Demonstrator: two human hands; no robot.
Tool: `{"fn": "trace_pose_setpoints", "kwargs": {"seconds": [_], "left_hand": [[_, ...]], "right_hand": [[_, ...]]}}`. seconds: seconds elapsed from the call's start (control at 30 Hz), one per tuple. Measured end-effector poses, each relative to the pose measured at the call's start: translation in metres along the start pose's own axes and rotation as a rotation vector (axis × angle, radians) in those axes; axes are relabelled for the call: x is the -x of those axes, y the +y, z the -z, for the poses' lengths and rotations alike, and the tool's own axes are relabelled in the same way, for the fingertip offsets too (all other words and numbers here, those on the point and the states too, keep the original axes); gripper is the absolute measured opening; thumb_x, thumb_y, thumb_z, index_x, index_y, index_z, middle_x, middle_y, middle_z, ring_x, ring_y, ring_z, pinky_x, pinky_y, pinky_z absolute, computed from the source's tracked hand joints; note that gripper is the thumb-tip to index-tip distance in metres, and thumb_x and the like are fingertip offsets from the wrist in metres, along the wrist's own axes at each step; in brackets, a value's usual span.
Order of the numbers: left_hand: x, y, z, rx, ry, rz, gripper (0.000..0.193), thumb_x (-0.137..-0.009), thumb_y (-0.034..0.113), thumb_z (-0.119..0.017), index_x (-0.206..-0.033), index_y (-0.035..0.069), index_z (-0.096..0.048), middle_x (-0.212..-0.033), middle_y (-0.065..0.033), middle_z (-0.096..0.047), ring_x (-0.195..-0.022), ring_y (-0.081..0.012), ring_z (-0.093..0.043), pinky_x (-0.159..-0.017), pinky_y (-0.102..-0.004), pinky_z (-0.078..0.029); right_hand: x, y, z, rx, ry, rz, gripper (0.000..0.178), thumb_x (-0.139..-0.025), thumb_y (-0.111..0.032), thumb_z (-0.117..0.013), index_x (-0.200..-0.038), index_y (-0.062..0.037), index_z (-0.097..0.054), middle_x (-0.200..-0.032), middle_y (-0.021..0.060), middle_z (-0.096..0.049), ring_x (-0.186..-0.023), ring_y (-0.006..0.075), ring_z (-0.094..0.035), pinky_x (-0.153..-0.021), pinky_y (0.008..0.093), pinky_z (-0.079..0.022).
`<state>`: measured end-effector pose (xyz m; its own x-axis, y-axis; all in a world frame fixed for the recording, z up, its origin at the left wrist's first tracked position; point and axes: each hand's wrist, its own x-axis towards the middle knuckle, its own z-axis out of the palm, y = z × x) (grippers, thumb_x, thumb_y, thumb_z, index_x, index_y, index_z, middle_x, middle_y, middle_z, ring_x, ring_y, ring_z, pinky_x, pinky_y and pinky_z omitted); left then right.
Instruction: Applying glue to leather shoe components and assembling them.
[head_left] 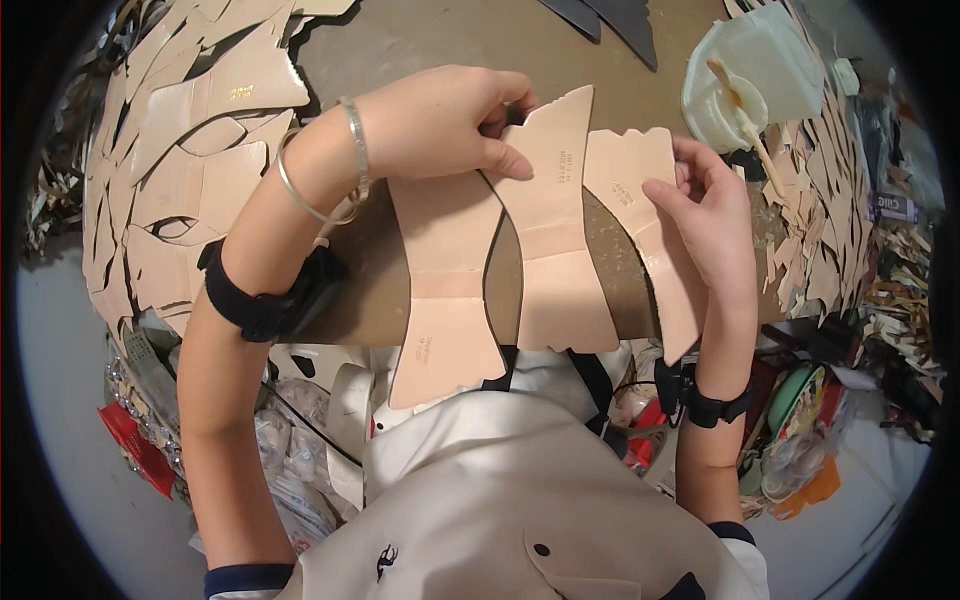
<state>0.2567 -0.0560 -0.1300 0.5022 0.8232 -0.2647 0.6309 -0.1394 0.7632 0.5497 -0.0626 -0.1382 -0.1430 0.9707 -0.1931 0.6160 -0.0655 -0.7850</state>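
Observation:
Three tan leather-like pieces with narrow waists and jagged ends are side by side at the table's near edge. My left hand (465, 125) pinches the upper left corner of the middle tan piece (555, 240) between thumb and fingers. Under that hand, the left tan piece (447, 255) stretches past the table edge toward my apron. My right hand (715, 215) grips the right tan piece (630, 175) by its outer side, thumb on its face, and the piece is tilted. Small stamped marks show on all three.
Many similar tan pieces (195, 190) are heaped at the left of the brown table (400, 45). A whitish tub (770, 60) with a brush (740, 105) stands at the far right, beside a pile of scraps (825, 210). Dark grey pieces (615, 25) lie at the far edge.

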Motion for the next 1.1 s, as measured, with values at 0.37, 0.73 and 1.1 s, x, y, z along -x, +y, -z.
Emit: {"fn": "trace_pose_setpoints", "kwargs": {"seconds": [0.37,0.73,1.1], "left_hand": [[0.000,-0.011,-0.008,0.132,0.028,-0.102,0.041,-0.086,0.031,-0.078,-0.111,0.001,-0.064,-0.072,-0.0087,-0.065,-0.066,-0.0178,-0.058,-0.064,-0.0351,-0.046],[-0.009,-0.002,-0.021,-0.135,0.192,-0.051,0.045,-0.092,0.036,-0.070,-0.076,0.000,-0.048,-0.061,-0.0147,-0.049,-0.058,-0.0341,-0.047,-0.057,-0.0429,-0.039],[-0.011,-0.007,-0.028,-0.155,0.243,-0.094,0.038,-0.090,0.039,-0.070,-0.087,0.002,-0.063,-0.065,-0.0170,-0.056,-0.062,-0.0366,-0.053,-0.061,-0.0447,-0.042]], "right_hand": [[-0.007,-0.032,0.011,-0.190,-0.157,0.096,0.018,-0.089,-0.004,-0.068,-0.106,0.0028,-0.066,-0.083,-0.0021,-0.062,-0.077,0.0060,-0.054,-0.070,0.0233,-0.046],[0.037,-0.010,0.005,0.590,-0.033,0.744,0.035,-0.080,0.004,-0.061,-0.114,0.0008,-0.067,-0.115,0.0151,-0.065,-0.104,0.0333,-0.064,-0.089,0.0396,-0.052],[0.061,-0.020,-0.008,0.614,-0.166,0.886,0.048,-0.072,0.000,-0.062,-0.120,0.0001,-0.067,-0.120,0.0120,-0.063,-0.109,0.0292,-0.062,-0.092,0.0419,-0.048]]}}
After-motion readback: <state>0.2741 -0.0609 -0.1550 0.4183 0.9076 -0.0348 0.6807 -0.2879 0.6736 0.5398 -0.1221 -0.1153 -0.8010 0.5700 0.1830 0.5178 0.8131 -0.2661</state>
